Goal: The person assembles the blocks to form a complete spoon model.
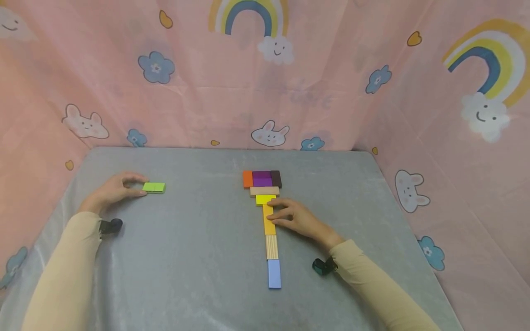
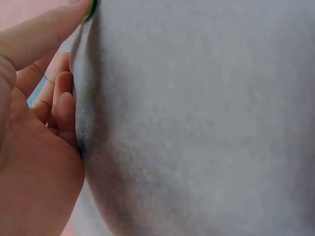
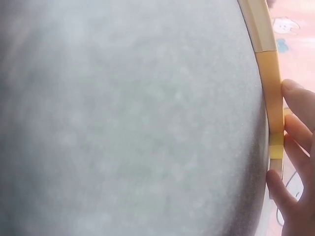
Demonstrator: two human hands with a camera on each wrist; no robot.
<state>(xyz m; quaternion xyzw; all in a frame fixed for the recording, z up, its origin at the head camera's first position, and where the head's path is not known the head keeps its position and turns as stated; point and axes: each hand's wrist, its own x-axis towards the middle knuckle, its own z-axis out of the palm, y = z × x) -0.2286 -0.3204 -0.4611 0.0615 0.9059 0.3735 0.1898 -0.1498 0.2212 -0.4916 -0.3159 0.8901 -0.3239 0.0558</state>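
Observation:
My left hand [image 1: 116, 191] is at the table's left side, pinching the left end of a light green block [image 1: 154, 187] between thumb and fingers. A thin dark line runs along this block; whether it is one piece or two I cannot tell. In the left wrist view only a corner of green [image 2: 90, 11] shows by the thumb. My right hand [image 1: 302, 220] touches an orange-yellow block [image 1: 268, 225] from the right, fingertips lightly bent on its upper part near a yellow block [image 1: 265, 199]. In the right wrist view the fingers [image 3: 297, 128] lie along these blocks.
Above the yellow block lie a tan block [image 1: 265, 191] and a row of orange [image 1: 247, 179], purple [image 1: 262, 178] and dark brown [image 1: 276, 179] blocks. Below are a striped block [image 1: 271, 247] and a blue block [image 1: 274, 274]. Pink curtains [image 1: 198, 110] border the grey table [image 1: 198, 266].

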